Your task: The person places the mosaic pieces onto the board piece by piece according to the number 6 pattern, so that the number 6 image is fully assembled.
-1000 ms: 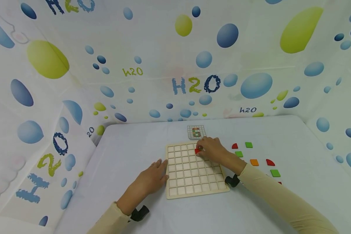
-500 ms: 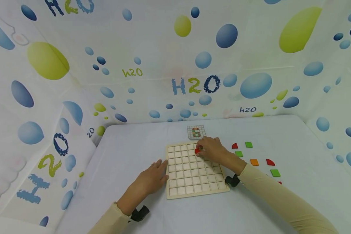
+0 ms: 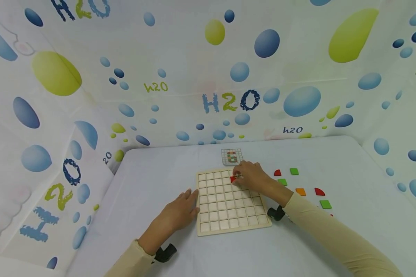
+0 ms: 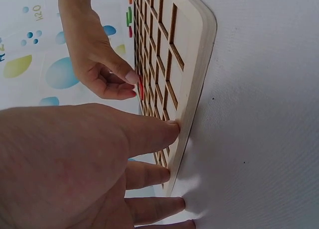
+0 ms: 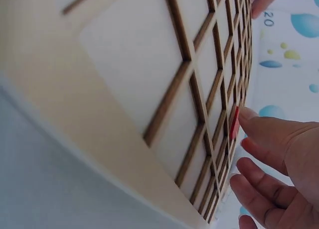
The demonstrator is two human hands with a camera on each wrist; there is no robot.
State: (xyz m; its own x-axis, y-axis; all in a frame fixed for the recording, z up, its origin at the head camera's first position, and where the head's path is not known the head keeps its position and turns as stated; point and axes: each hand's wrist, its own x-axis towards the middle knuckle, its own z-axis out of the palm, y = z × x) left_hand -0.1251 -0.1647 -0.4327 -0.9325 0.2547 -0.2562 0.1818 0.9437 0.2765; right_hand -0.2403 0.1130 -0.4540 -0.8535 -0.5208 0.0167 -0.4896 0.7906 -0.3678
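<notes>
A square wooden grid board (image 3: 231, 212) lies on the white-covered table. My left hand (image 3: 180, 209) rests at its left edge with extended fingers; in the left wrist view the thumb (image 4: 154, 134) touches the rim. Over the upper part of the board, my right hand (image 3: 251, 177) pinches a small red tile (image 3: 232, 179) at one of the grid cells. The right wrist view shows the thumb against that red tile (image 5: 234, 123), down at the grid lines. The other fingers are bent, and the hand covers the board's upper right corner in the head view.
Behind the board lies a small pattern card (image 3: 232, 157) with a coloured figure on a grid. Right of the board are loose tiles: green squares (image 3: 294, 171), an orange one (image 3: 301, 191) and red quarter-rounds (image 3: 319, 191). The right sleeve (image 3: 319, 227) passes close by them.
Both hands stay in nearly the same place, the right one still with the red tile at the same cell. The head view has shifted very slightly.
</notes>
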